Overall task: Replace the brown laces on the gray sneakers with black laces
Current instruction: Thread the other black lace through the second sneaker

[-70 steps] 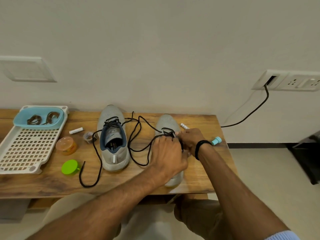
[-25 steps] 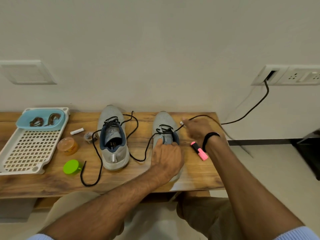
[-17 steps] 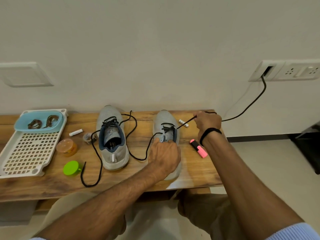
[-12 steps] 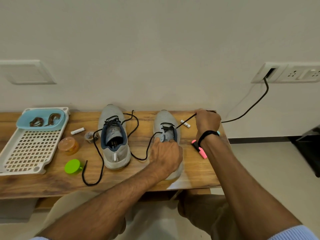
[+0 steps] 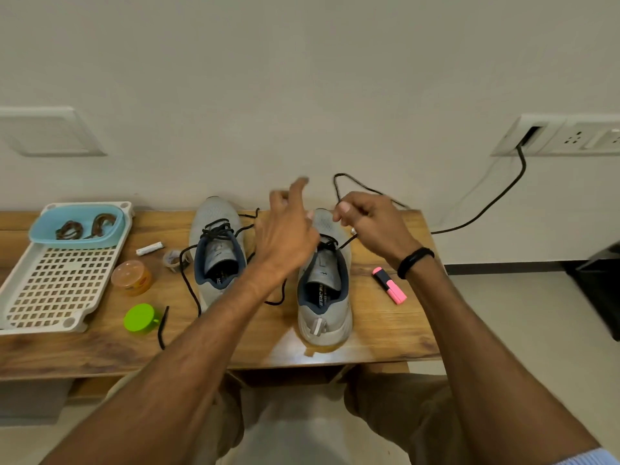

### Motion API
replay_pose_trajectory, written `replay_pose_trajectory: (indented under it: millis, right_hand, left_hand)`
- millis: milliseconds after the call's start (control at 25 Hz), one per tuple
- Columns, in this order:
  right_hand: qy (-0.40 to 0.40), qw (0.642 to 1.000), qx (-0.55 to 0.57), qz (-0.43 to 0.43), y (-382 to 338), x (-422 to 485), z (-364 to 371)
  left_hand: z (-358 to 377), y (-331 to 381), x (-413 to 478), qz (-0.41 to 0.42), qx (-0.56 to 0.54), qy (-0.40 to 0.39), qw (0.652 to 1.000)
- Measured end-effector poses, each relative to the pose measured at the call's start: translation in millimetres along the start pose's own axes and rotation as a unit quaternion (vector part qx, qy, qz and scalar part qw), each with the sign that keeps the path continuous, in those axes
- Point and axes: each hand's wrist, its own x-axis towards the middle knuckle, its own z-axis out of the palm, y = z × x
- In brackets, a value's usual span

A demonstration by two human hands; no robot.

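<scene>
Pinching the black lace (image 5: 347,245) above the toe of the right-hand gray sneaker (image 5: 323,297) on the worktop (image 5: 379,330) with the right hand (image 5: 372,223), and hovering the left hand (image 5: 285,236) beside it, fingers spread, holding nothing.

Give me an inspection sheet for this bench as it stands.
Surface: wooden bench, set against the wall.
Job's things: tray-side sneaker and highlighter-side sneaker both threaded in black, untied; brown laces lie in blue bowl.
Clutter: white tray, orange jar, green lid, tape roll, pink highlighter.
Grippers: left hand raised, fingers straight, blurred; right hand pinches black lace.
Cables: black cable from wall socket.
Surroundings: plain wall, pale floor.
</scene>
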Motion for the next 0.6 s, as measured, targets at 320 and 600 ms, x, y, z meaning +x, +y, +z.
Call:
replay_pose_trajectory:
  millis: [320,600]
  right_hand:
    - [0.005,0.994,-0.070,-0.082,4,-2,-16]
    - [0.204,0.968,-0.121,0.084,26,11,-14]
  left_hand:
    - [-1,-13,13,0.022,-0.145,0.003,0.989]
    - [0,-13,19,-0.025,-0.334,-0.107,0.936]
